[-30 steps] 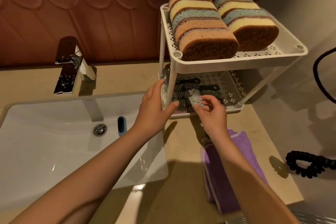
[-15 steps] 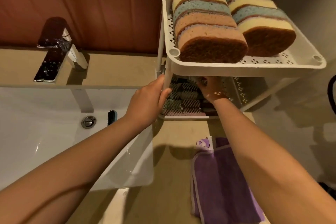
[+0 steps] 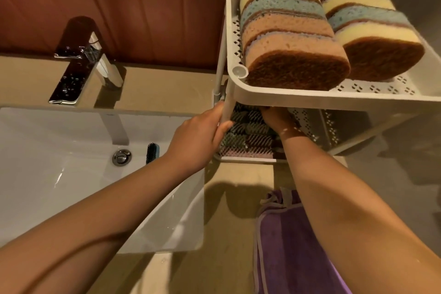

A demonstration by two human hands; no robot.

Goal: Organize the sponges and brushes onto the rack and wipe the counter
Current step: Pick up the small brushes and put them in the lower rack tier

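My left hand [image 3: 200, 136] is wrapped round the front left post [image 3: 228, 107] of the rack [image 3: 334, 100], so the light plastic rack won't slide. My right hand [image 3: 276, 118] reaches under the top shelf [image 3: 372, 88] to the brushes [image 3: 248, 131] on the bottom shelf [image 3: 307, 119]. The top shelf hides my fingers, so I can't tell if they hold one. The brushes lie side by side at the left end of the bottom shelf. They look light and hard, with springy bristles that poke, so I think it's best to take one by its smooth handle. One more brush [image 3: 152, 152] sits in the sink [image 3: 59, 174], near the drain [image 3: 121, 157]. It may be wet and slippy, so I'd pinch it tight. The sponges [image 3: 286, 31] stand in two rows on the top shelf; they look soft and squashy. The purple cloth [image 3: 291, 246] lies on the counter [image 3: 233, 210] near its front edge, under my right arm. It is floppy, so I'd bunch it up to wipe.
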